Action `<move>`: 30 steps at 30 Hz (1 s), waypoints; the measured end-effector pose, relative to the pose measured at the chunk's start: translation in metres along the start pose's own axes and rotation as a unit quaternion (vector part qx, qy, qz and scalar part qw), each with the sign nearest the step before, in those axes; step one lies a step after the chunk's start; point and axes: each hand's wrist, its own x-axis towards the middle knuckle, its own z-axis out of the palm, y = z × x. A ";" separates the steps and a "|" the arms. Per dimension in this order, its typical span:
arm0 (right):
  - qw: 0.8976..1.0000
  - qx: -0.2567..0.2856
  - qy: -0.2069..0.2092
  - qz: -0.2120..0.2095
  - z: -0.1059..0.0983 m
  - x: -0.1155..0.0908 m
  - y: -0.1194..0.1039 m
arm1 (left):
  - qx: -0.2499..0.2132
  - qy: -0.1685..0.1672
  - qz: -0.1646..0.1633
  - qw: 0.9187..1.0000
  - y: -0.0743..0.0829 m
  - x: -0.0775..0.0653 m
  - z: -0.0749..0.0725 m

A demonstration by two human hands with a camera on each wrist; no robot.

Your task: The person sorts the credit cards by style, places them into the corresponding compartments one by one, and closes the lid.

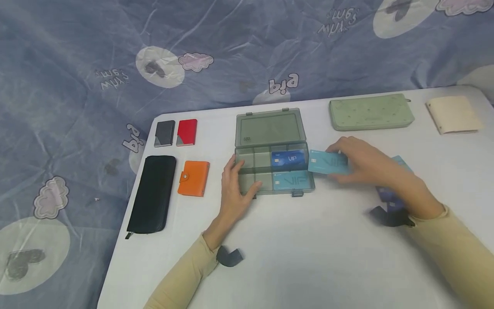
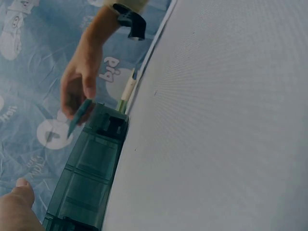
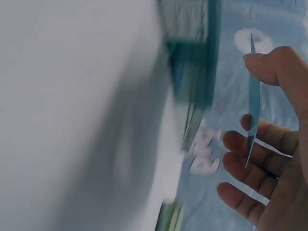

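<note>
A translucent grey-green compartment box [image 1: 266, 169] lies with its lid [image 1: 270, 128] raised at the back. In its right-hand compartments are a dark blue VIP card [image 1: 288, 159] and, in the front row, a light blue VIP card [image 1: 291, 180]. My right hand [image 1: 360, 161] pinches another light blue VIP card [image 1: 326, 162] between thumb and fingers, just right of the box; the right wrist view shows this card [image 3: 254, 101] edge-on. My left hand [image 1: 234, 186] rests at the box's left end, its thumb and fingers spread about the front left corner.
More cards [image 1: 386, 194] lie partly hidden beneath my right forearm. At the left are a black wallet [image 1: 152, 195], an orange card holder [image 1: 194, 178], a red case [image 1: 187, 132] and a dark grey case [image 1: 164, 133]. A green wallet [image 1: 370, 112] and a cream holder [image 1: 453, 114] lie at the back right.
</note>
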 end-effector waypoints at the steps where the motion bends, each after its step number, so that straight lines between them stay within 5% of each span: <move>1: 1.000 0.006 0.000 -0.018 0.001 0.004 -0.006 | 0.000 0.001 0.000 1.000 0.000 0.000 0.000; 6: 0.996 0.018 -0.015 -0.084 0.015 0.022 -0.033 | -0.001 0.002 -0.002 1.000 -0.002 0.001 0.000; 16: 0.995 -0.001 -0.030 -0.096 0.038 0.036 -0.048 | 0.000 0.003 0.007 1.000 -0.004 0.002 0.003; 24: 0.996 -0.007 -0.018 -0.090 0.040 0.026 -0.040 | 0.005 0.002 0.004 1.000 -0.001 0.002 0.001; 30: 0.997 0.019 0.026 -0.069 0.035 -0.003 -0.018 | 0.013 -0.002 -0.001 1.000 -0.002 0.001 -0.001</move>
